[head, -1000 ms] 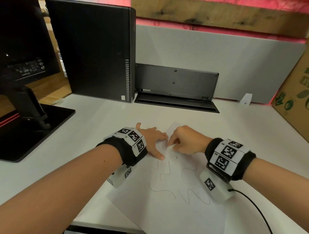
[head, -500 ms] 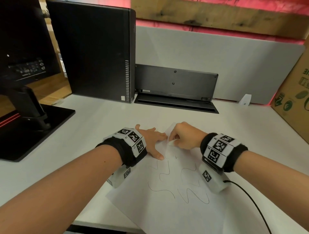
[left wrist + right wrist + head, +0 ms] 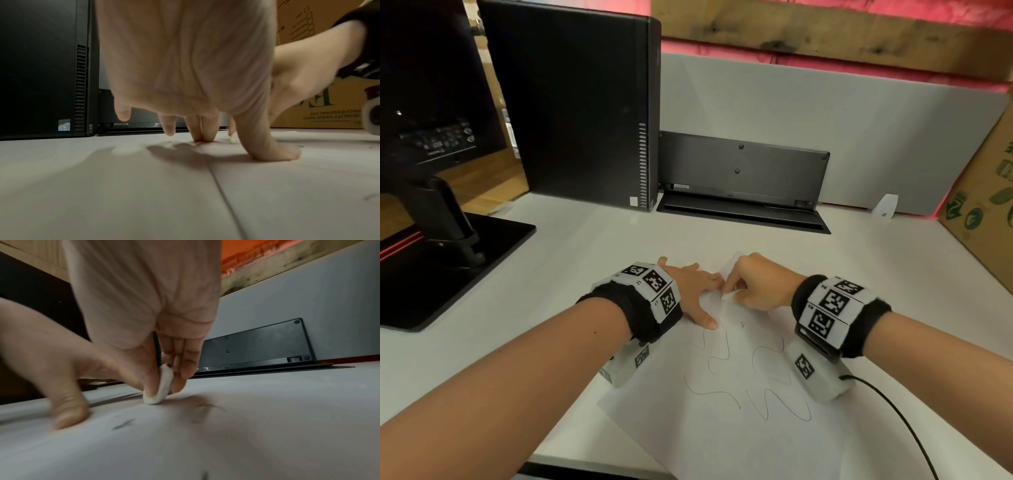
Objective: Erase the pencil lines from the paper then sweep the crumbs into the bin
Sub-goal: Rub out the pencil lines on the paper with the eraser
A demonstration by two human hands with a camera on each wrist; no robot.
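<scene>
On the white desk [image 3: 558,274] the paper [image 3: 722,438] lies at 6 o'clock, wavy pencil lines [image 3: 767,397] across its middle. The left hand [image 3: 690,291] lies spread, fingertips pressing the sheet's far corner at about 11 o'clock of the lines. From the head the right hand [image 3: 760,284] looks merely curled; the right wrist view shows its grip pinching a white eraser [image 3: 160,386] between thumb and fingers, its tip on the paper. The left wrist view shows the left fingers [image 3: 207,128] straight, touching down.
</scene>
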